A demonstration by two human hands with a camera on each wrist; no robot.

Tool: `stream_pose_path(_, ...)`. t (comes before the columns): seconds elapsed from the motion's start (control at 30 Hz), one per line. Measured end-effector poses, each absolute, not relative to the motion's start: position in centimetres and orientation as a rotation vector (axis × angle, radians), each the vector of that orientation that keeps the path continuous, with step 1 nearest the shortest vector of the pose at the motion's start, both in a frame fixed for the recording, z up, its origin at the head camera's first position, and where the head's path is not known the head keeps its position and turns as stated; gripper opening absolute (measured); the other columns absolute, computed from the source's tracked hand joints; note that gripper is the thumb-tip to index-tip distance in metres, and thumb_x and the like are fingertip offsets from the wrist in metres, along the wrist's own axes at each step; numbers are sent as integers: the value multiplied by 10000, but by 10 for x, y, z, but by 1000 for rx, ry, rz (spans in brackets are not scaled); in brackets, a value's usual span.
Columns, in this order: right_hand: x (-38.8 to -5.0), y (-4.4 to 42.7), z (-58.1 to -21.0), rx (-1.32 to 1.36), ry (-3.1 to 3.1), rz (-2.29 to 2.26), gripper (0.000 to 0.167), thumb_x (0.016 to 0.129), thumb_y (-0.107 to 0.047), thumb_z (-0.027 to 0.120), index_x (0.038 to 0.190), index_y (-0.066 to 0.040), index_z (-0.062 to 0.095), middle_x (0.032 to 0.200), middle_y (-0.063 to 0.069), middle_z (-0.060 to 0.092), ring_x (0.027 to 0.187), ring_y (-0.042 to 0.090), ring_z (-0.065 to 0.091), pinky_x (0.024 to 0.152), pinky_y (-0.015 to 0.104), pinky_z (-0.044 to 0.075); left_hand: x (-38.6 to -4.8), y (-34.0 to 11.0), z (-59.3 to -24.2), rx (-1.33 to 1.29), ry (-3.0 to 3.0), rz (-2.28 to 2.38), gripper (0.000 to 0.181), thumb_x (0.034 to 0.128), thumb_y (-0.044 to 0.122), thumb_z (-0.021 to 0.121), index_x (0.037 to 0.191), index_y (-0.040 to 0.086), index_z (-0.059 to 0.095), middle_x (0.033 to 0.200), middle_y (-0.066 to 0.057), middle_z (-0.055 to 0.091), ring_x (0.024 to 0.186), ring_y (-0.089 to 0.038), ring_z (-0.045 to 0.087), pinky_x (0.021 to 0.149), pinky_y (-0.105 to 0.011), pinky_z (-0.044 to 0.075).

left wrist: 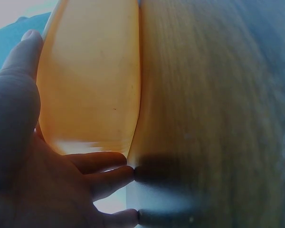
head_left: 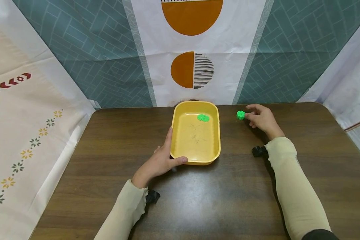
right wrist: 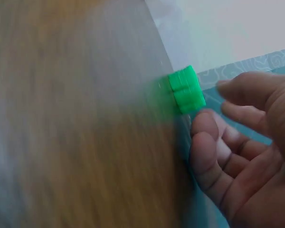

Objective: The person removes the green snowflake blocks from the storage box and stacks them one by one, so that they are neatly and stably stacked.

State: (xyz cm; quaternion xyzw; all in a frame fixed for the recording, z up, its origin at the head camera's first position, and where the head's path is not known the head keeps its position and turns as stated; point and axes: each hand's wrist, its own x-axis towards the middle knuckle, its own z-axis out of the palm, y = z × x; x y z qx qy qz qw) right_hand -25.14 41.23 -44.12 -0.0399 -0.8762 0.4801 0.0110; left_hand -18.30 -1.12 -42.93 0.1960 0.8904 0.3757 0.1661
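My left hand [head_left: 159, 162] lies against the near-left corner of a yellow plastic tray [head_left: 195, 160], its fingers stretched along the side and its thumb at the near rim. In the left wrist view the tray wall [left wrist: 92, 80] fills the space beside that hand. Flat green notched discs [head_left: 203, 117] lie inside the tray at the far end. Right of the tray, a small stack of green notched discs [head_left: 240, 115] stands on the table. My right hand [head_left: 264, 119] is beside this stack; in the right wrist view its loosely bent fingers are around none of the green stack [right wrist: 186, 89].
The brown wooden table [head_left: 117, 140] ends at a patterned cloth [head_left: 108, 50] hung behind it. A pale cloth with flower motifs [head_left: 21, 133] hangs on the left. Black wrist straps [head_left: 259, 151] show below both hands.
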Motion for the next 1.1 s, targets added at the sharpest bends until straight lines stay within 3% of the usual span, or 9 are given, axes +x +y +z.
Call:
stream_pose_path(0.17,-247,407,-430,-89,-2628,1481,397,1030,-186,591,1387,-15,560,959,223,614,618,184,623,599,279,546,-182,-11,-428,566,2529,1075,1211,879,537,748,1602,258,-183,1596,-103,343,1430,-325,350,1169,-578,89)
stream_pose_path(0.37,-245,388,-411,6,-2520,1512,375,1019,-200,623,1342,-10,600,913,145,642,594,162,617,588,271,550,-182,-10,-428,557,2524,1059,1214,880,557,737,1595,265,-199,1613,-117,306,1454,-303,319,1173,-561,89)
stream_pose_path(1.1,-268,286,-351,253,-2532,1599,270,1012,-142,585,1249,-37,658,899,160,637,656,278,614,620,323,564,-183,-10,-428,545,2535,1077,1212,876,555,742,1603,256,-181,1595,-134,342,1445,-301,332,1174,-556,81)
